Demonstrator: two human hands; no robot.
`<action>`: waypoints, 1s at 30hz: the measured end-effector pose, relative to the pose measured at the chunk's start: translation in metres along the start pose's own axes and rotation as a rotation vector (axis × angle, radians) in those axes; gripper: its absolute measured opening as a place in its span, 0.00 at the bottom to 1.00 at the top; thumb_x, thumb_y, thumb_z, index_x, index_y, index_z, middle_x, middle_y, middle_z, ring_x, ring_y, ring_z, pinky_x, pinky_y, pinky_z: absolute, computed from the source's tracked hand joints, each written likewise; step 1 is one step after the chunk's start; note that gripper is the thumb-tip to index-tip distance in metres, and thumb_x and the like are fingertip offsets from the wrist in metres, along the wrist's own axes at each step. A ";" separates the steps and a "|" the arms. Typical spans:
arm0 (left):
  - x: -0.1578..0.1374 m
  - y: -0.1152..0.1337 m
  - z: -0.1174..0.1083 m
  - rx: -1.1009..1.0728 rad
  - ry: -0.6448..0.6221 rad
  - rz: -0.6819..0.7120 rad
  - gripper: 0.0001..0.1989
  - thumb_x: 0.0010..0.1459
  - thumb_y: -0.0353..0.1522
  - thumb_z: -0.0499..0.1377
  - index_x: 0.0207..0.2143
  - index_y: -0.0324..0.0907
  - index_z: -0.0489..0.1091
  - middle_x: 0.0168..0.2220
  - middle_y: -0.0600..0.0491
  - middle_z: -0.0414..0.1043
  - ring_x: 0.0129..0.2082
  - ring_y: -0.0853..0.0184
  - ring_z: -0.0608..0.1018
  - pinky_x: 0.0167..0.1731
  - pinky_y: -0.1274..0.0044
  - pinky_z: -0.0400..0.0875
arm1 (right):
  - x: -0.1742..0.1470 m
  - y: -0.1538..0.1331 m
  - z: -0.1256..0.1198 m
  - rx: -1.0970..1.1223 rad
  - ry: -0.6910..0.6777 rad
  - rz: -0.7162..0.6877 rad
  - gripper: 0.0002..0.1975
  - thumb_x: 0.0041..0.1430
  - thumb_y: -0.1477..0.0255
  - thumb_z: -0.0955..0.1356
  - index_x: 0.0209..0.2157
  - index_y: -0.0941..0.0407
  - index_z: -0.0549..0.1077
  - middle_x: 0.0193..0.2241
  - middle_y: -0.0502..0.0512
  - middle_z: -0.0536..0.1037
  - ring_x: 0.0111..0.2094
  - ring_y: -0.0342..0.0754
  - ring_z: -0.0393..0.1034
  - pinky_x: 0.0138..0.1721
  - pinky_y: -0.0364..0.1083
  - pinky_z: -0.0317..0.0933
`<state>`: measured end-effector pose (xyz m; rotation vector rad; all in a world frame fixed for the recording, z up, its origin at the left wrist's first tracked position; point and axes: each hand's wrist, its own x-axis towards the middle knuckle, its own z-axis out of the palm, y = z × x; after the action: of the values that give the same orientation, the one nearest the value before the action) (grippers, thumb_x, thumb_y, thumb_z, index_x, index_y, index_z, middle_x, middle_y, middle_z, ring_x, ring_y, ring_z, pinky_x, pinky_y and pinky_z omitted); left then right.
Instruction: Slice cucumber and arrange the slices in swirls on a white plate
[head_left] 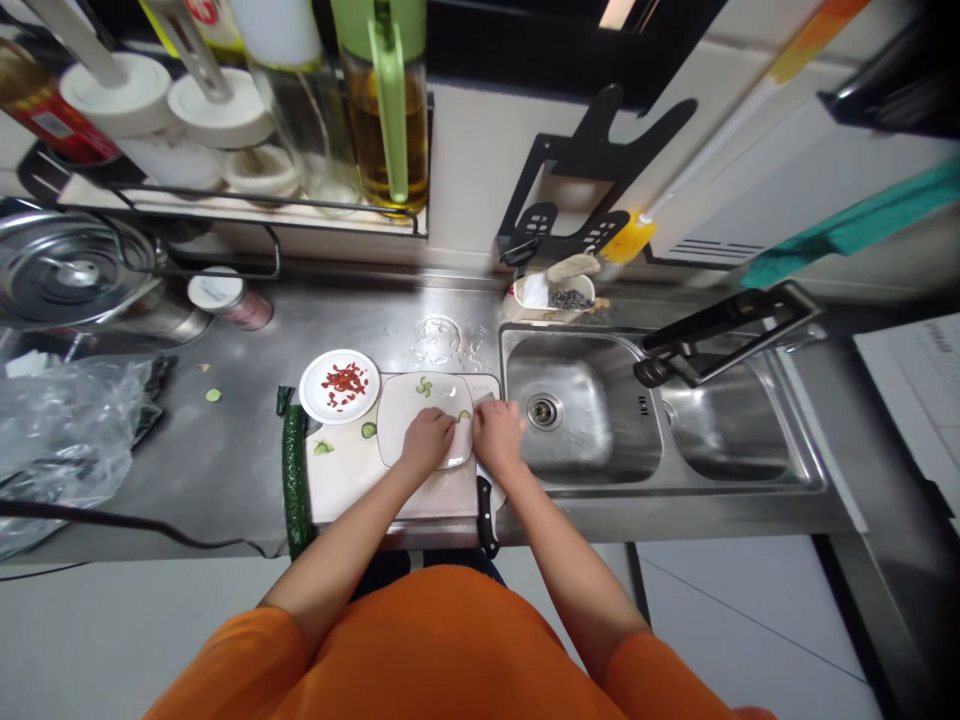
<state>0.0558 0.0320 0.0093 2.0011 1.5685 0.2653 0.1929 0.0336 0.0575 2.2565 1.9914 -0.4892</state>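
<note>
My left hand (430, 440) bunches over the plate (401, 402), my right hand (499, 436) curls at its edge; holding what, I cannot tell. Cucumber slices (424, 385): probably light, slippery; pinch by rims.

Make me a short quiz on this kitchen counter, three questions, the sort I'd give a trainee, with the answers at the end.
1. True or false: the long cucumber lies to the right of the cutting board.
2. What is on the round plate? A) cucumber slices B) chopped red pieces C) garlic cloves
3. Which of the person's hands is mostly over the square plate?

Key: 1. False, it lies to the left. 2. B. 3. The left hand.
</note>
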 end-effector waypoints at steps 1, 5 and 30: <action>-0.001 -0.001 0.000 -0.003 0.002 0.008 0.13 0.61 0.34 0.51 0.35 0.42 0.75 0.35 0.48 0.69 0.40 0.63 0.69 0.42 0.73 0.64 | -0.004 0.002 0.001 -0.003 0.007 -0.001 0.15 0.64 0.69 0.57 0.40 0.56 0.73 0.41 0.61 0.71 0.45 0.54 0.55 0.39 0.48 0.49; -0.002 -0.003 0.002 0.006 0.014 0.052 0.13 0.61 0.34 0.51 0.37 0.42 0.75 0.35 0.47 0.70 0.40 0.63 0.69 0.42 0.72 0.64 | -0.020 0.007 0.008 -0.039 0.005 -0.092 0.16 0.65 0.67 0.57 0.49 0.49 0.71 0.42 0.59 0.70 0.46 0.55 0.53 0.39 0.49 0.48; -0.005 -0.003 0.001 0.162 -0.051 0.208 0.17 0.63 0.33 0.47 0.50 0.43 0.68 0.39 0.46 0.69 0.39 0.62 0.67 0.41 0.70 0.62 | -0.025 0.015 0.018 -0.157 -0.028 -0.222 0.23 0.64 0.69 0.57 0.61 0.44 0.58 0.42 0.62 0.67 0.46 0.56 0.52 0.39 0.50 0.46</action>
<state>0.0528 0.0277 0.0081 2.2818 1.3903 0.1706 0.2017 0.0030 0.0461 1.9395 2.1939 -0.3647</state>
